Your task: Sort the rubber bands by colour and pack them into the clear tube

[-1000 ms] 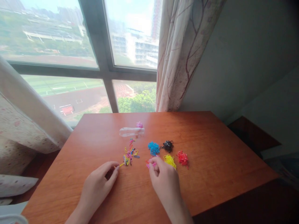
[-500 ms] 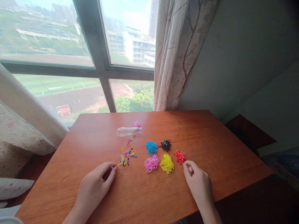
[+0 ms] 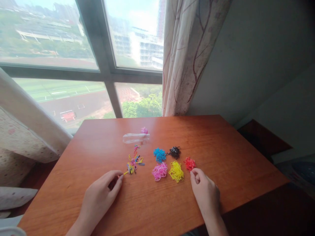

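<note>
My left hand (image 3: 104, 191) is closed in a pinch, with a yellow rubber band (image 3: 125, 173) between thumb and forefinger. Just beyond its fingertips lies a loose mix of coloured rubber bands (image 3: 134, 161). My right hand (image 3: 204, 185) is pinched shut at the near edge of a red rubber band pile (image 3: 190, 163); whatever is in its fingers is too small to make out. Between the hands lie a yellow pile (image 3: 176, 171) and a pink pile (image 3: 159, 171) of bands, with a blue pile (image 3: 159, 154) and a black pile (image 3: 175, 152) behind them.
A clear plastic bag or sleeve (image 3: 134, 138) lies toward the back of the wooden table (image 3: 147, 203), with a small pink-purple item (image 3: 144, 130) behind it. Beyond the table's far edge are a window and a curtain (image 3: 182, 82). A whitish round rim (image 3: 12, 231) shows at bottom left.
My right hand has shifted slightly left and its fingertips now overlap the near edge of the red pile. The left hand stays in place with the yellow band.
</note>
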`<state>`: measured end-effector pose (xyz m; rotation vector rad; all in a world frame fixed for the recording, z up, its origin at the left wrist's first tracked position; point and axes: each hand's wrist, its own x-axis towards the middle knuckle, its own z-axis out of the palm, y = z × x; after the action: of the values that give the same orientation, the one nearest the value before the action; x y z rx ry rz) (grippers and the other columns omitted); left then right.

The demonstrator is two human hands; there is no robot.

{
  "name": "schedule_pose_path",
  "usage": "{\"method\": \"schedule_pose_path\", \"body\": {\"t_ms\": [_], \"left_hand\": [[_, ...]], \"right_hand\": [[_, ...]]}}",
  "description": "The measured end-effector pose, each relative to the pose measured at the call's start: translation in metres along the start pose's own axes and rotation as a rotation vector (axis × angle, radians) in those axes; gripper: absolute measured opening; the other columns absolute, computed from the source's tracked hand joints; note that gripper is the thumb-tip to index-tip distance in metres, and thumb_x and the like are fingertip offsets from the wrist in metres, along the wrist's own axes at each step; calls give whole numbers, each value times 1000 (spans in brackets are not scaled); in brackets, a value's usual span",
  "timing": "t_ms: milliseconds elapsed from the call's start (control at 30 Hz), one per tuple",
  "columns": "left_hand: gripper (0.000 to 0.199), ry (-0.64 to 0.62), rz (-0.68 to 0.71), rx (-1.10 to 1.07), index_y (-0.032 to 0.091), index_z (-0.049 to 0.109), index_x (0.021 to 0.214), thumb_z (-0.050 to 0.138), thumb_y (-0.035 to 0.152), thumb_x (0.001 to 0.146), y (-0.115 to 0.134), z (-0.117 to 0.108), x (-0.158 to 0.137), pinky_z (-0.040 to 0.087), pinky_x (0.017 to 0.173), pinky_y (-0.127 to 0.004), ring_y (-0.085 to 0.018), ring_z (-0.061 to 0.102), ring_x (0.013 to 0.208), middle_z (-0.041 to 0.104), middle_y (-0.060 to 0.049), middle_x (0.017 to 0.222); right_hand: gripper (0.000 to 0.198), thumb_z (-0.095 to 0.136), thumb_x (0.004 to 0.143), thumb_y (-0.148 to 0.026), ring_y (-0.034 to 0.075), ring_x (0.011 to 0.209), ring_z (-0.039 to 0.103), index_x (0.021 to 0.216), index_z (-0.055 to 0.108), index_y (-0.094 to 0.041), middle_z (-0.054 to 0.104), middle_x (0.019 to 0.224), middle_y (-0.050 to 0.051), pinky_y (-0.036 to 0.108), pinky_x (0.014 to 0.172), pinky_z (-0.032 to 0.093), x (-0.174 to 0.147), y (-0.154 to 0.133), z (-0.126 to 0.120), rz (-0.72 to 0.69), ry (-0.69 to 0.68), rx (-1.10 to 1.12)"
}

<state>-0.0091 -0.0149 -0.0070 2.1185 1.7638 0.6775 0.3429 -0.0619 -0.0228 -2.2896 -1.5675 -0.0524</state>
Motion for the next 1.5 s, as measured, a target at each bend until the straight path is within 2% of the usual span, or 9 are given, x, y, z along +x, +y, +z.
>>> {"method": "schedule_pose_path", "body": {"t_ms": [167, 500, 700, 900, 1033, 1167, 1300, 1500], "left_hand": [[23, -11, -5, -1, 26, 69, 87, 50, 40, 87, 1, -1, 0, 52, 67, -24, -18, 72, 76, 77, 2, 86], [25, -17, -33, 13, 25, 69, 89, 49, 41, 88, 2, 0, -1, 51, 66, -25, -18, 71, 74, 76, 1, 85], [26, 2, -70, 76, 25, 68, 96, 48, 40, 88, 7, 0, -1, 47, 56, -23, -16, 68, 61, 73, 3, 70], [25, 9, -91, 128, 26, 68, 94, 47, 38, 87, 12, 0, 0, 47, 57, -23, -17, 71, 64, 75, 2, 74], [24, -9, -114, 159, 26, 67, 92, 46, 37, 88, 13, 0, 0, 46, 56, -23, -17, 71, 65, 75, 3, 74], [25, -55, -105, 169, 26, 66, 89, 44, 37, 89, 13, -1, -1, 47, 58, -24, -18, 72, 71, 75, 2, 78], [25, -51, -95, 145, 26, 66, 89, 44, 38, 89, 11, -1, -1, 49, 62, -25, -19, 73, 76, 77, 1, 84], [23, -28, -91, 51, 25, 67, 88, 49, 39, 87, 6, -1, -2, 49, 61, -24, -18, 71, 69, 75, 2, 78]], "right_hand": [[18, 52, 89, -36, 16, 53, 60, 84, 66, -26, 64, 60, -3, 26, 49, 24, 0, -2, 0, 13, -13, 17], [25, 49, 91, -41, 16, 49, 59, 82, 66, -25, 60, 55, -2, 26, 48, 28, -1, -4, -5, -47, 28, 121], [30, 46, 95, -40, 13, 49, 58, 80, 65, -22, 58, 54, -2, 23, 52, 35, -14, -37, -8, -193, 15, 310], [22, 48, 94, -27, 13, 50, 57, 78, 61, -22, 58, 57, -3, 24, 54, 33, -38, -85, 0, -359, -68, 435], [16, 51, 90, -20, 13, 52, 57, 77, 58, -22, 59, 60, -4, 26, 55, 29, -50, -107, 6, -437, -136, 464], [12, 52, 87, -16, 12, 54, 57, 77, 55, -23, 60, 62, -4, 26, 55, 27, -56, -117, 9, -481, -198, 495], [14, 51, 85, -15, 12, 56, 57, 74, 52, -22, 61, 62, -4, 27, 56, 26, -59, -118, 11, -525, -200, 500], [14, 52, 85, -15, 12, 56, 57, 73, 50, -22, 61, 62, -5, 26, 55, 26, -59, -116, 12, -535, -199, 498]]}}
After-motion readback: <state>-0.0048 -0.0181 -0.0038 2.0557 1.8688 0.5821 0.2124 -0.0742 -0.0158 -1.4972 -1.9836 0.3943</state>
